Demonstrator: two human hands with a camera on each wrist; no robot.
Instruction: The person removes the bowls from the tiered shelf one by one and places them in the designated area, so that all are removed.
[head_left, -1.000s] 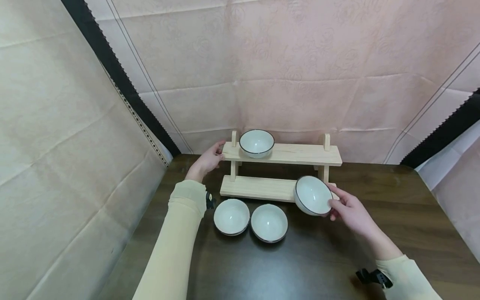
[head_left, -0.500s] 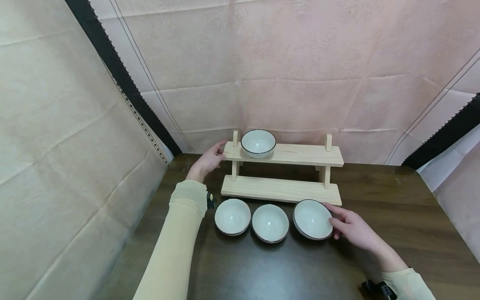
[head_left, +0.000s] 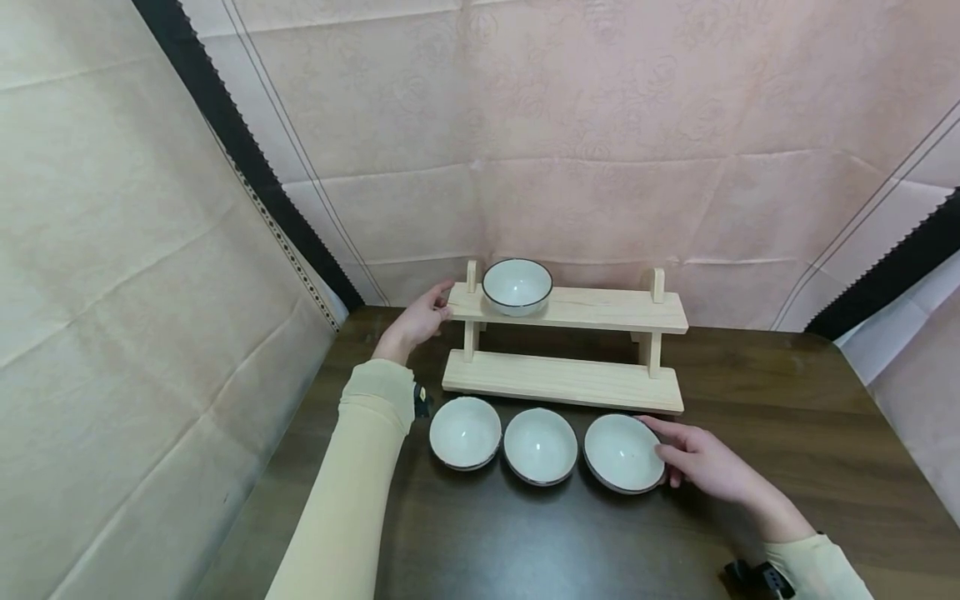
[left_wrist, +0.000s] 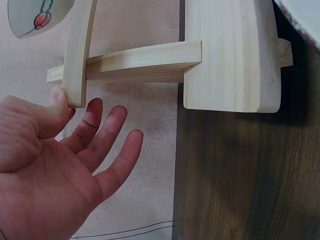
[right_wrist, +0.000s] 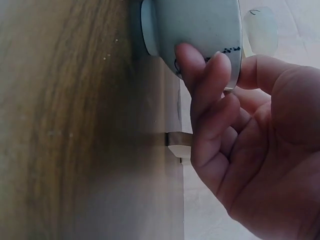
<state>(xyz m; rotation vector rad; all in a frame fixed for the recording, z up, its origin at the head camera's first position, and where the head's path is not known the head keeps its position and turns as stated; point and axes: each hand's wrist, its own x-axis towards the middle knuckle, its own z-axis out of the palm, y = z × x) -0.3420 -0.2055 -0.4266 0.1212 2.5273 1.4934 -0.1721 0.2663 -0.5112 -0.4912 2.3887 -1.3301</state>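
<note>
My right hand [head_left: 708,462] pinches the rim of a white, dark-rimmed bowl [head_left: 622,454] at the right end of a row in front of the rack. In the right wrist view, the thumb is at the rim of this bowl [right_wrist: 200,25] and the fingers lie against its outer wall, its foot close to the tabletop. At the left, my left hand [head_left: 416,323] grips the end of the upper board of a two-tier wooden rack [head_left: 600,310]. The left wrist view has the thumb on that board [left_wrist: 77,55], other fingers spread loosely.
Two more positions in the row hold white bowls, one at the left [head_left: 465,433] and one in the middle [head_left: 540,447]. Another bowl [head_left: 516,285] stands on the rack's upper board. Behind the dark wooden table [head_left: 525,550] hangs a pale cloth [head_left: 600,167].
My right hand has brought its bowl down and toward me, from in front of the lower board to the row's right end. The left hand stays at the rack.
</note>
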